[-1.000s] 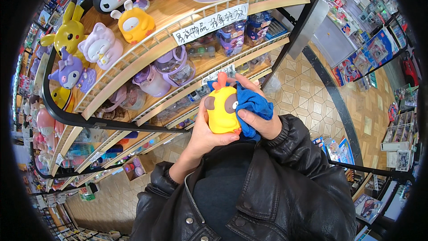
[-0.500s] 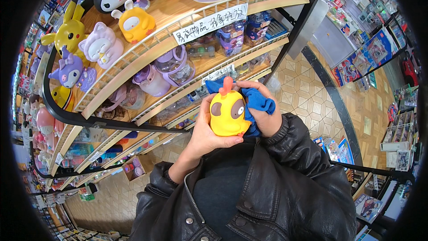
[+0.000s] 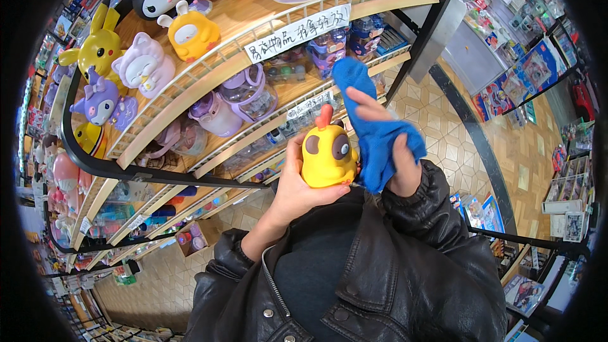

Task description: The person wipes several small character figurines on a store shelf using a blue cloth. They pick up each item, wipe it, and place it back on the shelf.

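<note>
A yellow chicken figurine [image 3: 322, 163] with a red comb and brown eye patches rests in my left hand [image 3: 286, 183], whose fingers and thumb wrap its side and base. Just right of it, my right hand [image 3: 404, 168] grips a blue cloth [image 3: 380, 142]. One end of the cloth flares up past the fingers toward the shelf, and its lower edge hangs close beside the figurine. Whether cloth and figurine touch, I cannot tell.
In front stands a tiered shelf [image 3: 183, 100] with a low rail. Cartoon figurines crowd its top, among them a yellow long-eared one [image 3: 96, 47] and a purple one [image 3: 101, 104]. Purple-strapped clear containers [image 3: 248, 94] sit below. A small carton [image 3: 192, 239] is on the floor at left.
My right hand has drawn away rightward from the figurine, and the bunched cloth has opened out and swung upward. The left hand keeps its hold, with the figurine turned slightly.
</note>
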Tool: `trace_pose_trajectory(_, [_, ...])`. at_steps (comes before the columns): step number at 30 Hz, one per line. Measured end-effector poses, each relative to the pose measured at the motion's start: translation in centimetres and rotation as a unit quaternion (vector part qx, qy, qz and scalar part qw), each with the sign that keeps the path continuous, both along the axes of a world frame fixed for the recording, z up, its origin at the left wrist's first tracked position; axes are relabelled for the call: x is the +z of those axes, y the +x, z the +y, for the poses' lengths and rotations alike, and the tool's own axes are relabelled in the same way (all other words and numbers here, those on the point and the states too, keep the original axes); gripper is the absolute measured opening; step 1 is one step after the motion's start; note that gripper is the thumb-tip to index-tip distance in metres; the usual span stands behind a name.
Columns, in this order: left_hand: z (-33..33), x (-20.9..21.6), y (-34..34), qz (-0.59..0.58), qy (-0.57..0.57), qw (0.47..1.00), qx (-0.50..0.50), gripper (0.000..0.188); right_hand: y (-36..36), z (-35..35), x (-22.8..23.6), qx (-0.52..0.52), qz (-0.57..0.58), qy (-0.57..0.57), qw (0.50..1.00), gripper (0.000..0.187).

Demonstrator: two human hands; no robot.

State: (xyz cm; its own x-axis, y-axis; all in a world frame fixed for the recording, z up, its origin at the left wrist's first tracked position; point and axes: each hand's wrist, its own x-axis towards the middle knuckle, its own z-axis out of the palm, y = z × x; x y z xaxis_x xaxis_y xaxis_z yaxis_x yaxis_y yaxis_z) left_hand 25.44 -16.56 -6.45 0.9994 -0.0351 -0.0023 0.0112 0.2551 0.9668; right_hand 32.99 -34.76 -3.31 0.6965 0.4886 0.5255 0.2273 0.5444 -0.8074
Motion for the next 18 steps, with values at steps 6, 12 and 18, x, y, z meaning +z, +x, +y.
trace_pose_trajectory(6, [-0.2,-0.6,0.0,-0.031,0.136,0.99,0.006,0.109,-0.1,1.3,-0.2,-0.087,-0.133,-0.26,0.952,0.083])
trace_pose_trajectory(12, [-0.1,-0.2,-0.3,0.034,-0.003,0.999,-0.016,0.102,0.9,-0.2,-1.2,-0.003,-0.084,-0.233,0.969,0.085])
trace_pose_trajectory(18, [0.0,0.3,-0.5,0.086,-0.156,0.984,-0.027,0.098,0.5,-0.1,-2.1,-0.004,0.055,-0.155,0.986,0.061])
